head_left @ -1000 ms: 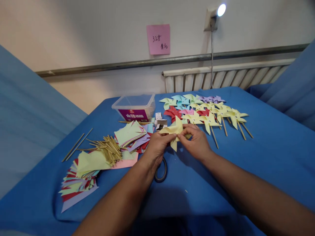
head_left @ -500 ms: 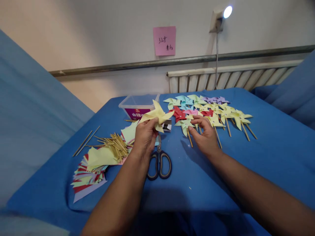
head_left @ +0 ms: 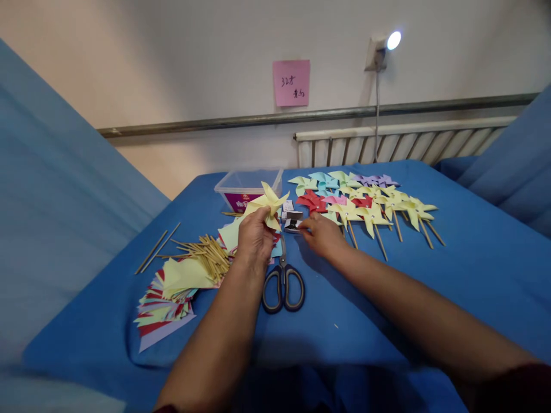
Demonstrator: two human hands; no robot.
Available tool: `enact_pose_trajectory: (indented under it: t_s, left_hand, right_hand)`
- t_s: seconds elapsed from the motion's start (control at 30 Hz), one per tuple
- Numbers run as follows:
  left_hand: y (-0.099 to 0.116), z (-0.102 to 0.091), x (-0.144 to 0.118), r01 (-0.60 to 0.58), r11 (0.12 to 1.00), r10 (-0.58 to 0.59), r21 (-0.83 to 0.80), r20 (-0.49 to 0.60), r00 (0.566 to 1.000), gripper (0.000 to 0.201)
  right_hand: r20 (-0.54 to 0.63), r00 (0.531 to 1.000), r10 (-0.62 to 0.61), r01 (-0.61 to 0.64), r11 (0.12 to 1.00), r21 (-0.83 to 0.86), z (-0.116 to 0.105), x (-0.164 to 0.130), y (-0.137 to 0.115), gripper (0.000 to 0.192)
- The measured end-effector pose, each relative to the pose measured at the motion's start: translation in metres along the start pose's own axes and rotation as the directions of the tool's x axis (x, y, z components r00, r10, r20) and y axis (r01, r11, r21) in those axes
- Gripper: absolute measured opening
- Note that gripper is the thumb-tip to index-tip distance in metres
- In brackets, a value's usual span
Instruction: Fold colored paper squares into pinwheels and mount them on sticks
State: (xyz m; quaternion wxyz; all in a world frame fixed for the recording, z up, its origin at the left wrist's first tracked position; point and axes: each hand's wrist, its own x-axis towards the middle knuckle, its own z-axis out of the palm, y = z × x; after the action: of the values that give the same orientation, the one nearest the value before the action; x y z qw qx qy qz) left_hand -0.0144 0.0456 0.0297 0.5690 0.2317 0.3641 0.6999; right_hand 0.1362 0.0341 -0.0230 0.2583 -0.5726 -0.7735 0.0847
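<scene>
Yellow pinwheel head held up while the other hand goes to the small box

Nearest, the scissors [head_left: 283, 283] lie flat on the blue cloth [head_left: 473, 275] between the 2 forearms. The left hand [head_left: 255, 238] is clenched on a folded yellow pinwheel [head_left: 267, 204], raised above the paper squares [head_left: 172, 287] and stick pile [head_left: 202, 252]; best to pinch at the centre so the 4 folded tips stay stacked. The right hand [head_left: 321, 235] has fingertips curled at the small box [head_left: 293, 221]; I cannot tell if it grips anything. Beyond lie finished pinwheels [head_left: 365, 201] and a clear tub [head_left: 247, 186]
</scene>
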Motion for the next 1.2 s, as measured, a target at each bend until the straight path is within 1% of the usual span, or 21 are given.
enact_pose_trajectory:
  t_s: [0.1, 0.27, 0.4, 0.57, 0.7, 0.77, 0.87, 1.07, 1.2]
  left_hand:
    - [-0.001, -0.002, 0.001, -0.007, 1.000, 0.007, -0.007, 0.009, 1.000, 0.015]
    - [-0.007, -0.007, 0.003, 0.011, 1.000, -0.012, 0.005, 0.053, 0.999, 0.013]
    - [-0.008, -0.007, 0.001, 0.061, 0.998, -0.062, 0.012, 0.055, 0.997, 0.014]
    - [-0.007, -0.005, -0.002, 0.101, 0.995, -0.101, 0.008, 0.064, 0.993, 0.016]
    - [-0.008, -0.005, -0.001, 0.118, 0.993, -0.119, 0.009, 0.054, 0.992, 0.020]
    - [-0.008, -0.005, -0.001, 0.109, 0.994, -0.109, 0.006, 0.058, 0.992, 0.021]
    - [-0.009, -0.006, 0.000, 0.101, 0.995, -0.101, 0.007, 0.062, 0.993, 0.020]
    - [-0.012, -0.009, 0.003, 0.109, 0.994, -0.110, 0.025, 0.064, 0.992, 0.021]
    - [-0.011, -0.009, 0.004, 0.112, 0.993, -0.114, 0.038, 0.058, 0.992, 0.020]
  right_hand:
    - [0.122, 0.992, 0.011, 0.007, 0.990, -0.143, 0.002, 0.024, -0.013, 0.026]
    - [0.215, 0.975, 0.047, -0.008, 0.984, -0.178, 0.007, 0.051, -0.018, 0.021]
    - [0.279, 0.958, 0.063, -0.005, 0.979, -0.205, 0.010, 0.061, -0.018, 0.022]
    - [0.331, 0.942, 0.058, 0.026, 0.969, -0.245, 0.014, 0.064, -0.023, 0.026]
    - [0.337, 0.941, 0.032, 0.055, 0.968, -0.246, 0.015, 0.062, -0.026, 0.031]
    - [0.333, 0.943, 0.015, 0.068, 0.969, -0.238, 0.016, 0.061, -0.026, 0.031]
    - [0.305, 0.952, 0.002, 0.068, 0.974, -0.218, 0.015, 0.058, -0.023, 0.031]
    - [0.172, 0.985, 0.031, -0.005, 0.989, -0.150, 0.010, 0.046, -0.018, 0.032]
    - [0.119, 0.989, 0.084, -0.077, 0.995, -0.056, 0.011, 0.045, -0.013, 0.025]
